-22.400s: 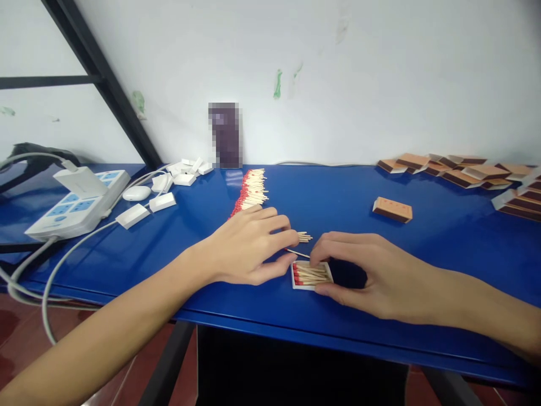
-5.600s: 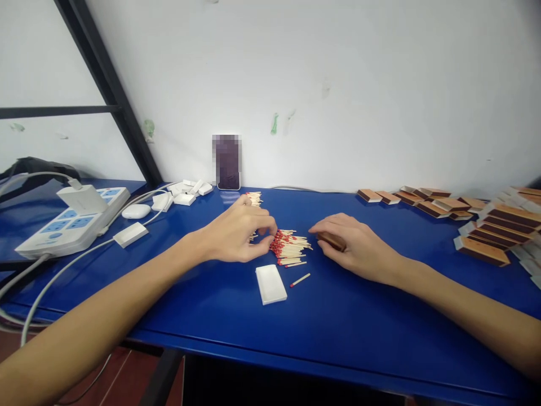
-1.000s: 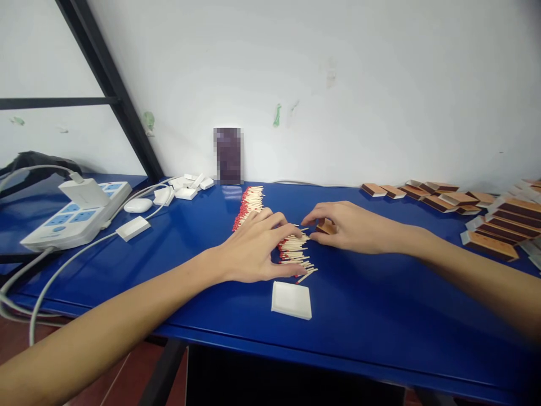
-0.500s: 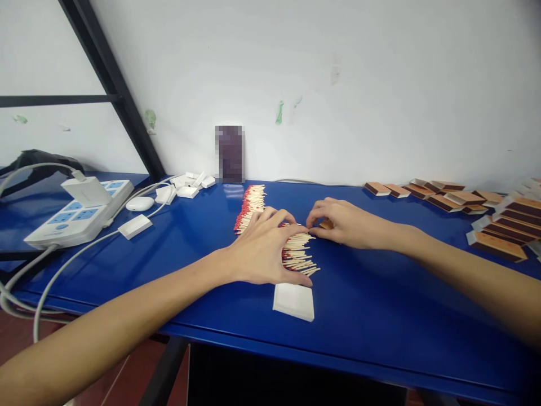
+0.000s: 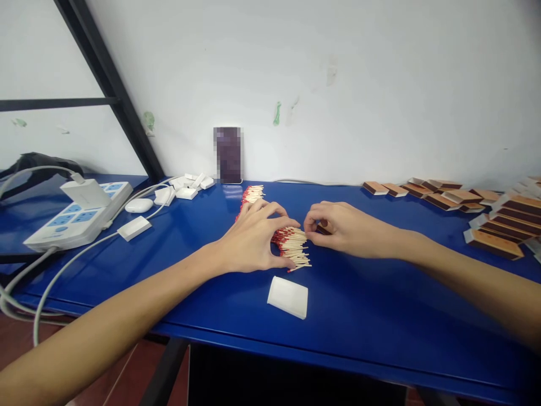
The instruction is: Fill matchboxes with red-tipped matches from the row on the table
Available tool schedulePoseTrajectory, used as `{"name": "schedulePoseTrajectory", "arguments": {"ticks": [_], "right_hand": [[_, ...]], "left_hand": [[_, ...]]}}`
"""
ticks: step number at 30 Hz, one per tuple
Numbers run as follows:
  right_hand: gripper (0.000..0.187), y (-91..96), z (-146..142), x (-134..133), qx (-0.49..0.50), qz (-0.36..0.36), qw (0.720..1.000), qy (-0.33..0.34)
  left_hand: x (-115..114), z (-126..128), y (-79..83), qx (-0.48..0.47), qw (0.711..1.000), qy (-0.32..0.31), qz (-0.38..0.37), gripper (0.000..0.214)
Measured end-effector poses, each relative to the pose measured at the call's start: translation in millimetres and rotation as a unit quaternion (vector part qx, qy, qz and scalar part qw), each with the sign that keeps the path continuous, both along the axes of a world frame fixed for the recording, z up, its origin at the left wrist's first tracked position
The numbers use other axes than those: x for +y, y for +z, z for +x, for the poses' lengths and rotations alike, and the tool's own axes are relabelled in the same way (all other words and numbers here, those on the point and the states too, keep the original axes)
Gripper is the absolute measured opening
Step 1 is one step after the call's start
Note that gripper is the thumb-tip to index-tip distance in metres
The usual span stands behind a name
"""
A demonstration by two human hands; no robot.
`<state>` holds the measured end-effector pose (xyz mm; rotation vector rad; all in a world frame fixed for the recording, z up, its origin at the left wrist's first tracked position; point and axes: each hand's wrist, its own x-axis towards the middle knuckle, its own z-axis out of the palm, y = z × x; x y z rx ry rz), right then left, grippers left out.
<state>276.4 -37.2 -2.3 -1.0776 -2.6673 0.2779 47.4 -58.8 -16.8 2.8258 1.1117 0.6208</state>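
A pile of red-tipped matches lies on the blue table. My left hand rests on the pile's left side, fingers curled round a bunch of the matches. My right hand sits at the pile's right end, fingers bent, with a brown matchbox sleeve tucked under them. An empty white matchbox tray lies just in front of the pile, near the table's front edge. A second row of matches runs away behind my left hand.
Brown matchbox sleeves lie scattered at the far right, with more stacked at the edge. White trays sit at the back left beside a power strip with grey cables. A dark phone leans on the wall.
My left hand has curled tighter and gathered the matches into a more compact pile. The white tray now lies slightly farther left and more turned. My right hand stays by the sleeve.
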Motion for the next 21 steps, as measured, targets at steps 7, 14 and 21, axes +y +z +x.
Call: {"name": "schedulePoseTrajectory", "arguments": {"ticks": [7, 14, 21], "right_hand": [[0.01, -9.4, -5.5, -32.5, 0.008, 0.056, 0.997, 0.05], [0.012, -21.5, -8.8, -45.2, 0.027, 0.064, 0.996, 0.061], [0.009, -21.6, 1.8, -50.0, 0.038, -0.035, 0.997, 0.06]], "left_hand": [[0.8, -12.7, 6.5, -0.012, 0.998, -0.047, 0.041, 0.045], [1.1, -22.3, 9.0, 0.032, 0.993, -0.079, 0.082, 0.016], [-0.9, -20.2, 8.3, 0.045, 0.991, -0.128, -0.015, 0.012]]}}
